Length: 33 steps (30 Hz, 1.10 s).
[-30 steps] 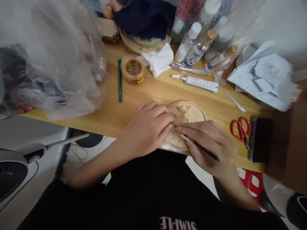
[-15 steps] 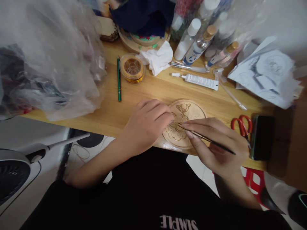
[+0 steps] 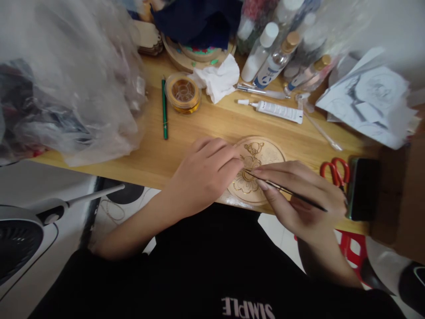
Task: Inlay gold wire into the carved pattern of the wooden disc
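A round wooden disc (image 3: pixel 265 155) lies near the table's front edge, with a flower and a smaller figure outlined on it in gold wire. In my right hand (image 3: pixel 302 195) are dark tweezers (image 3: pixel 288 191), pinched between thumb and fingers. Their tips point left at the middle of the flower. My left hand (image 3: pixel 209 173) is closed, palm down, over the disc's left edge, its fingertips close to the tweezer tips. What those fingers pinch, if anything, is hidden.
Behind the disc lie a spool of gold wire (image 3: pixel 183 94), a green pencil (image 3: pixel 165 108), a white tissue (image 3: pixel 219 79), a glue tube (image 3: pixel 275 110) and a craft knife (image 3: pixel 262 91). Red-handled scissors (image 3: pixel 336 172) and a phone (image 3: pixel 363 188) are at right. A plastic bag (image 3: pixel 99 88) fills the left.
My left fingertips have shifted slightly right over the disc, nearer the tweezer tips. My right hand keeps its grip on the tweezers, nearly still.
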Motion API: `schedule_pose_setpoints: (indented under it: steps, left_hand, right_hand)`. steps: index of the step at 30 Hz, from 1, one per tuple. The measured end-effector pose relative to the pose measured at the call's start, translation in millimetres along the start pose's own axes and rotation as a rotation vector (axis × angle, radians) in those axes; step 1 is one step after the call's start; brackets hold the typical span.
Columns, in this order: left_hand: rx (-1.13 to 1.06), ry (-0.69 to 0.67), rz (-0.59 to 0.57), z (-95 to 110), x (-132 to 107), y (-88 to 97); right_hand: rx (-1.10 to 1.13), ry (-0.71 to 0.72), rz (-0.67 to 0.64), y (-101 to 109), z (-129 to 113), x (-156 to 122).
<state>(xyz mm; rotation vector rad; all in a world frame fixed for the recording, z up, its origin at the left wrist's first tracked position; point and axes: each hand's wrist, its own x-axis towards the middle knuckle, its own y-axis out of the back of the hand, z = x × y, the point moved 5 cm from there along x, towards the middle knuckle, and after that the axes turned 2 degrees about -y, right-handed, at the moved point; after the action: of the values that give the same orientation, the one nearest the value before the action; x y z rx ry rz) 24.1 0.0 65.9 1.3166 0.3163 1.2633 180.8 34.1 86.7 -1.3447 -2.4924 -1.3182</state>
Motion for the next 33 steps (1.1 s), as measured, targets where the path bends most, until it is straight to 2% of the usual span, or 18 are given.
schedule_pose_setpoints:
  steps: [26,30,33]
  left_hand:
    - [-0.008,-0.042,0.041,3,-2,5.7]
    - [-0.019,-0.004,0.02,1,-4,1.8]
    - [-0.054,0.078,0.004,-4,-9,-3.9]
  right_hand:
    - [0.042,-0.047,0.018,-2,-2,0]
    - [0.048,-0.096,0.02,-4,0,-1]
    - [0.065,-0.131,0.039,-8,7,-4]
